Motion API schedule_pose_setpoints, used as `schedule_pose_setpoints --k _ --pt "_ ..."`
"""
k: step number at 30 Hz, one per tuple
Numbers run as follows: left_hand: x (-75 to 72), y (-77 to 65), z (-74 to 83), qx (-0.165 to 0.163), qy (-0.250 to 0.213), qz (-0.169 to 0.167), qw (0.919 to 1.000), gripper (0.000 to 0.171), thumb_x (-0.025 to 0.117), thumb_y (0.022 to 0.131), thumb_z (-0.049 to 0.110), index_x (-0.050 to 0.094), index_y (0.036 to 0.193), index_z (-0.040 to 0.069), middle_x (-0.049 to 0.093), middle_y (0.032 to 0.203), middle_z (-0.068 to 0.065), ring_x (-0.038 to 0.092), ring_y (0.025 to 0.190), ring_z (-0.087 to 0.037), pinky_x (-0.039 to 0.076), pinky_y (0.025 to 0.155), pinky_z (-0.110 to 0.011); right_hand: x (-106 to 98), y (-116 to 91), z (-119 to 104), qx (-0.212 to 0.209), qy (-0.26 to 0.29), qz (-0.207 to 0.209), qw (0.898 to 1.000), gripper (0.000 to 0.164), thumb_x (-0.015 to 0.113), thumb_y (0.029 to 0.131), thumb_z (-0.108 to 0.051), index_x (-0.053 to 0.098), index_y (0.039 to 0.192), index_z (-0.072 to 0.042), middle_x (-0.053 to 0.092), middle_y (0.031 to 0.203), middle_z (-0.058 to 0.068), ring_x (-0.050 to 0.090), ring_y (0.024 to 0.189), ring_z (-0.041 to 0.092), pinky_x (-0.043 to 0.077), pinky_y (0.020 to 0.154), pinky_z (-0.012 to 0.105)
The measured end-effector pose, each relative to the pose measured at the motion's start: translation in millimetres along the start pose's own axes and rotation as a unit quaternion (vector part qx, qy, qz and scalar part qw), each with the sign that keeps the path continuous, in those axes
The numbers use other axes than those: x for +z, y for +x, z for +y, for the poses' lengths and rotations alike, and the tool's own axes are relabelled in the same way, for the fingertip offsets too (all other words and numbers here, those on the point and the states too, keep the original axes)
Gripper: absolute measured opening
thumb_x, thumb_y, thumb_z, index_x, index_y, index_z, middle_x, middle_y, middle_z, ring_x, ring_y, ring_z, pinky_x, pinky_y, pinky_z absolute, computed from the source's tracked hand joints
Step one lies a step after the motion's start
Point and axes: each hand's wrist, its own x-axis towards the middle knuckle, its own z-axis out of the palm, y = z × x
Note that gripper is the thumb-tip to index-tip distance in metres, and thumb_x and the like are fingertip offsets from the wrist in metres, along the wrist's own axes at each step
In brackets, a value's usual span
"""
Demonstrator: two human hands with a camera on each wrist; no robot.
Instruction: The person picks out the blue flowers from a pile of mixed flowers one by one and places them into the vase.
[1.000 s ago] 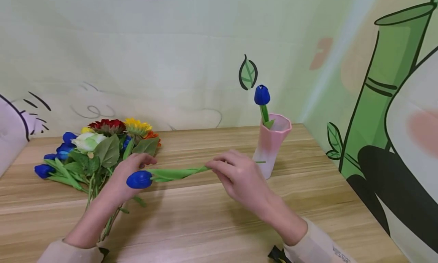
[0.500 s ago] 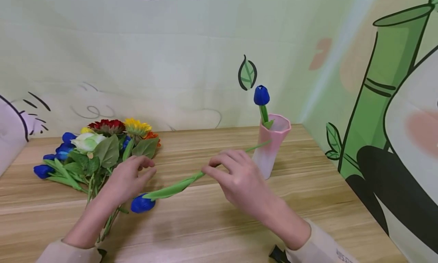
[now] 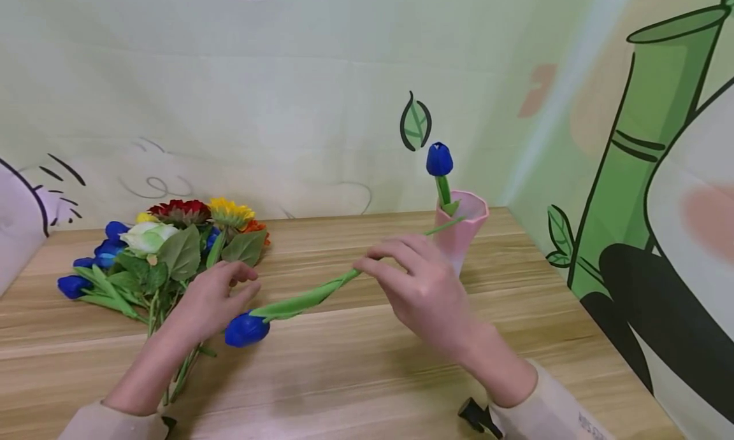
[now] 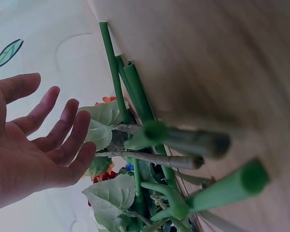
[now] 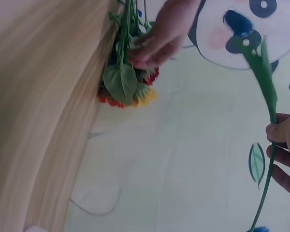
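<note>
Between thumb and fingers my right hand (image 3: 427, 293) pinches the green stem of a blue tulip (image 3: 248, 328). The bloom hangs low at the left, and the stem's bare end reaches up to the right, overlapping the rim of the pink-and-white vase (image 3: 459, 233) in the head view. A second blue tulip (image 3: 439, 160) stands upright in that vase. My left hand (image 3: 212, 303) holds nothing; its fingers are loosely bent in the left wrist view, beside the pile of flowers. The right wrist view shows the held tulip's leaf (image 5: 263, 79) above the fingers.
On the table's left lies a pile of artificial flowers: a white rose (image 3: 148, 237), a red flower (image 3: 180, 211), a yellow flower (image 3: 230, 212) and several blue tulips. Their cut stems (image 4: 174, 162) point toward the person. A printed backdrop (image 3: 321, 109) rises behind the wooden table (image 3: 344, 389).
My right hand has shifted right, and the tulip has tilted: its bloom dropped while its stem end rose to the vase rim. The left hand has stayed nearly still, fingers now apart from the bloom.
</note>
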Motion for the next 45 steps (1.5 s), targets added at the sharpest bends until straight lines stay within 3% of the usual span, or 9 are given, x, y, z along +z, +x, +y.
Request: schedule_pose_setpoints --k 3,8,10,15,23,30,38,45 --pt "-0.1 0.7 -2.6 0.002 -0.001 -0.005 1.0000 0.034 0.072 0.098 0.029 0.069 0.116 0.000 0.067 0.114 -0.020 0.061 0.108 -0.043 0.051 0.086 -0.057 -3.7 2.2 7.9 0.015 0.023 0.023 0.999 0.018 0.073 0.089 0.009 0.077 0.103 -0.003 0.072 0.098 0.011 0.067 0.092 0.029 0.055 0.085 0.039" --pt "0.0 1.7 -2.4 0.001 0.006 -0.004 1.0000 0.031 0.076 0.091 0.021 0.070 0.113 0.000 0.067 0.109 -0.019 0.062 0.103 -0.042 0.051 0.083 -0.058 -7.4 2.7 20.4 0.029 0.047 0.058 0.997 0.010 0.068 0.097 0.001 0.076 0.103 -0.001 0.071 0.098 0.012 0.067 0.091 0.029 0.053 0.083 0.039" --pt "0.2 2.1 -1.4 0.003 0.009 0.001 1.0000 0.025 0.072 0.093 0.016 0.070 0.112 0.000 0.067 0.106 -0.019 0.062 0.101 -0.041 0.051 0.082 -0.058 -8.9 2.5 24.0 0.034 0.048 0.067 0.996 0.010 0.068 0.097 0.001 0.076 0.103 0.001 0.071 0.098 0.013 0.066 0.091 0.030 0.053 0.081 0.039" --pt "0.7 2.2 -0.1 0.006 0.016 0.001 0.9999 0.025 0.069 0.099 0.022 0.071 0.112 0.001 0.069 0.107 -0.017 0.063 0.101 -0.039 0.053 0.079 -0.056 -12.2 3.0 31.2 0.051 0.030 0.079 0.995 0.012 0.065 0.100 -0.002 0.076 0.104 0.002 0.071 0.097 0.014 0.066 0.092 0.029 0.054 0.079 0.038" --pt "0.3 2.1 1.0 0.004 0.016 -0.008 0.9998 0.027 0.066 0.102 0.026 0.071 0.115 0.003 0.069 0.112 -0.015 0.062 0.105 -0.038 0.052 0.083 -0.055 -13.2 3.2 41.0 0.100 0.011 0.110 0.989 0.014 0.074 0.089 0.009 0.076 0.101 0.002 0.071 0.097 0.014 0.068 0.091 0.029 0.054 0.081 0.038" --pt "-0.7 1.4 2.5 0.005 0.016 -0.009 0.9998 0.027 0.066 0.102 0.026 0.070 0.115 0.003 0.068 0.112 -0.015 0.063 0.104 -0.037 0.052 0.082 -0.054 -8.6 0.1 45.8 0.160 0.005 0.140 0.977 0.014 0.072 0.090 0.010 0.075 0.101 0.002 0.067 0.099 0.016 0.064 0.089 0.033 0.047 0.087 0.048" --pt "-0.8 0.6 4.4 0.005 0.012 -0.012 0.9998 0.026 0.066 0.102 0.025 0.070 0.115 0.003 0.069 0.112 -0.015 0.062 0.104 -0.036 0.052 0.082 -0.054 -6.0 -2.6 50.6 0.203 0.005 0.154 0.967 0.014 0.067 0.093 0.013 0.072 0.105 0.007 0.066 0.100 0.018 0.067 0.093 0.031 0.055 0.086 0.026" --pt "-0.9 0.3 5.0 0.004 0.012 -0.014 0.9998 0.026 0.066 0.102 0.024 0.070 0.115 0.002 0.069 0.112 -0.016 0.063 0.102 -0.036 0.052 0.082 -0.054 -5.7 -6.0 55.4 0.233 -0.006 0.142 0.962 0.017 0.065 0.092 0.015 0.069 0.108 0.010 0.065 0.102 0.020 0.067 0.090 0.028 0.055 0.081 0.024"
